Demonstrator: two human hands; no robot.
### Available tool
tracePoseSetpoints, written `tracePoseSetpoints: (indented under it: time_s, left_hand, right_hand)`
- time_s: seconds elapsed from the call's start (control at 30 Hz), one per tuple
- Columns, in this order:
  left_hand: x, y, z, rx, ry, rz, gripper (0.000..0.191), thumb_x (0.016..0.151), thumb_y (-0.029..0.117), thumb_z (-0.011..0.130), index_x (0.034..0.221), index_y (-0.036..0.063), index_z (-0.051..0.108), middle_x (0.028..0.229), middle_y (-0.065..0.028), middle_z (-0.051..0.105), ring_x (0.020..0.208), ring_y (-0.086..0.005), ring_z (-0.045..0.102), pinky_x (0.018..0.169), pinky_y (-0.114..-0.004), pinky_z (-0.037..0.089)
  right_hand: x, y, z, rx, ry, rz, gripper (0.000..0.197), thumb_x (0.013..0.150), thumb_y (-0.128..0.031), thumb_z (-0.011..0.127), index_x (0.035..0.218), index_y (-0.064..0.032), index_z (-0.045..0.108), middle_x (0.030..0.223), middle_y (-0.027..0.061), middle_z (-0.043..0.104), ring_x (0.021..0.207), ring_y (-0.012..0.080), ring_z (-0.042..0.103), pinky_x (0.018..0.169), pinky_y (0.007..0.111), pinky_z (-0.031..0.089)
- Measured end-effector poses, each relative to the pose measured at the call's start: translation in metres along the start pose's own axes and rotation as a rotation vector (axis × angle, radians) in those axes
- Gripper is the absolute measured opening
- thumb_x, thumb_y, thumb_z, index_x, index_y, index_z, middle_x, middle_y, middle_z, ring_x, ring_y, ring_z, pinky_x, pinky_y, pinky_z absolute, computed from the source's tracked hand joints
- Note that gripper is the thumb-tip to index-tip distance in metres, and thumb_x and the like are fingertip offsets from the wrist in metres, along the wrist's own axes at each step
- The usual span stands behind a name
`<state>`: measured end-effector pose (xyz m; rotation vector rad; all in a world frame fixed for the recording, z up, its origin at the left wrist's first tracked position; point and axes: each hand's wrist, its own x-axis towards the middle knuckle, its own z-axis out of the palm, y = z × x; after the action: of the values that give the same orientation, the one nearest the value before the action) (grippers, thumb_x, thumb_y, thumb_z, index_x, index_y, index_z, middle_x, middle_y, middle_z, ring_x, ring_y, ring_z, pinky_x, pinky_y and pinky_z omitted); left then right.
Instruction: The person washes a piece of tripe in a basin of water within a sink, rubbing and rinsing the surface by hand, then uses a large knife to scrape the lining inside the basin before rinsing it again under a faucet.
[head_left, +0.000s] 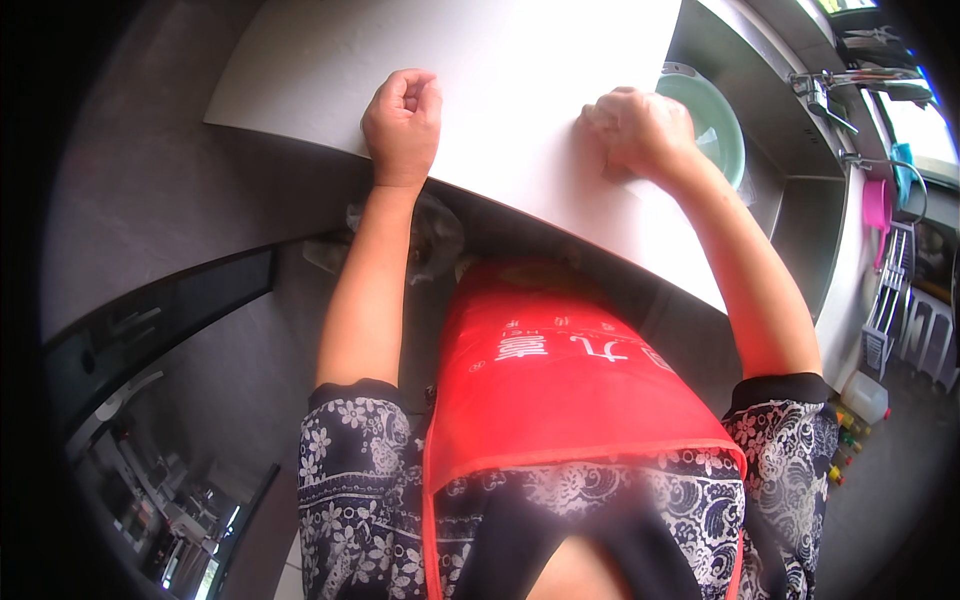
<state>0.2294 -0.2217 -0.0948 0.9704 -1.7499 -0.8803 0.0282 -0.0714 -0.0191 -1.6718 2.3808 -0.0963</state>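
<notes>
My left hand is curled into a loose fist at the near edge of a white worktop. Its fingers are folded in, and nothing shows between them. To the right, my right hand rests knuckles up on the same white surface, near the sink side. Its fingers are bent under and blurred. A faint pale edge shows beneath the palm, but whether the hand grips anything is hidden. Just beyond that wrist, a pale green basin sits in the sink, partly covered by the worktop and my arm.
A metal faucet stands at the sink's far side. A pink ladle-like scoop and a rack are at the right. Below the worktop's near edge lies a clear plastic bag. A plastic jug and several bottles stand lower right.
</notes>
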Motion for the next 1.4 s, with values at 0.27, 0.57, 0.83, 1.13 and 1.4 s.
tracePoseSetpoints:
  time_s: [0.27, 0.57, 0.83, 1.13, 1.4]
  left_hand:
    - [-0.001, 0.007, -0.001, 0.021, -0.022, -0.019, 0.006, 0.081, 0.006, 0.063, 0.085, 0.0015, 0.063, 0.073, 0.0015, 0.062, 0.063, -0.0041, 0.055, 0.062, -0.019, 0.047]
    - [0.0, 0.006, 0.003, 0.054, -0.01, 0.007, 0.007, 0.081, 0.006, 0.063, 0.086, 0.0017, 0.063, 0.073, 0.0003, 0.062, 0.064, -0.0051, 0.056, 0.062, -0.02, 0.047]
    - [0.0, 0.004, 0.004, 0.029, 0.008, 0.02, 0.006, 0.081, 0.006, 0.063, 0.085, 0.0019, 0.062, 0.073, 0.0, 0.062, 0.062, -0.0057, 0.056, 0.061, -0.021, 0.047]
    - [-0.004, 0.004, 0.003, 0.023, 0.011, -0.008, 0.008, 0.077, 0.012, 0.063, 0.083, 0.0059, 0.063, 0.076, -0.007, 0.065, 0.062, -0.019, 0.061, 0.06, -0.03, 0.05]
    - [-0.008, 0.004, 0.007, 0.024, -0.001, 0.024, 0.007, 0.08, 0.006, 0.064, 0.086, 0.0025, 0.062, 0.074, -0.0004, 0.063, 0.063, -0.0064, 0.057, 0.062, -0.021, 0.048]
  right_hand:
    - [0.013, -0.019, -0.016, 0.052, -0.15, 0.061, 0.017, 0.075, -0.014, 0.054, 0.082, -0.0149, 0.07, 0.079, 0.0105, 0.067, 0.073, 0.0255, 0.065, 0.065, 0.038, 0.052]
    - [0.016, -0.013, -0.008, -0.027, -0.114, 0.048, 0.018, 0.076, -0.017, 0.052, 0.083, -0.0157, 0.069, 0.078, 0.0066, 0.067, 0.071, 0.027, 0.065, 0.065, 0.039, 0.051]
    - [0.006, -0.017, -0.01, 0.155, -0.123, 0.053, 0.015, 0.073, -0.019, 0.056, 0.077, -0.0213, 0.069, 0.067, 0.0053, 0.065, 0.061, 0.0236, 0.063, 0.056, 0.033, 0.049]
    - [-0.014, -0.043, -0.009, -0.078, -0.355, -0.004, 0.015, 0.07, -0.017, 0.059, 0.079, -0.0213, 0.07, 0.071, 0.0016, 0.066, 0.069, 0.0218, 0.065, 0.061, 0.037, 0.048]
    - [-0.021, -0.029, 0.002, -0.001, -0.3, -0.023, 0.011, 0.072, -0.017, 0.057, 0.073, -0.0198, 0.068, 0.062, 0.0055, 0.063, 0.06, 0.0206, 0.062, 0.056, 0.034, 0.047]
